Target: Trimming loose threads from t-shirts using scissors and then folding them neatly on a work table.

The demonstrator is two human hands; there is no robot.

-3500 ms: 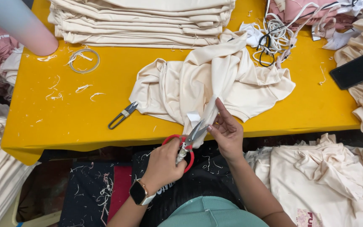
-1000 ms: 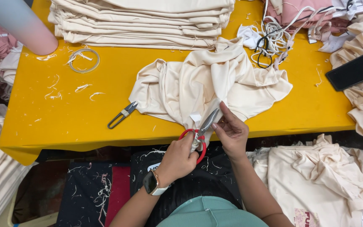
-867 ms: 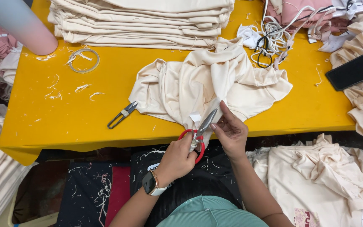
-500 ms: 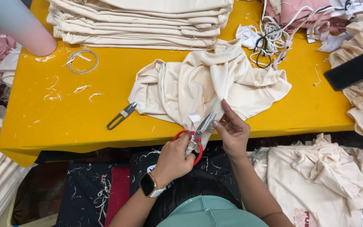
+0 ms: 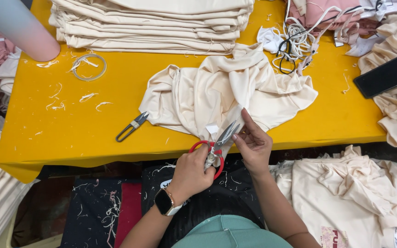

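A crumpled cream garment [image 5: 217,92] lies on the yellow table [image 5: 116,87], its lower edge hanging over the near side. My left hand [image 5: 191,172], with a smartwatch on the wrist, grips red-handled scissors [image 5: 214,149]; the blades are parted and point up at a small white tag on the garment's edge. My right hand [image 5: 253,144] pinches the cloth just right of the blades.
Small metal thread snips [image 5: 132,127] lie left of the garment. Folded cream garments [image 5: 152,23] are stacked at the back. A tape ring [image 5: 88,67], tangled cords [image 5: 295,43], a black flat object [image 5: 388,73] and more cloth piles [image 5: 345,193] surround the table.
Both hands and the scissors stayed at the garment's tag throughout, shifting only slightly; the scissor blades stand a little higher against the cloth than 3.5 s ago.
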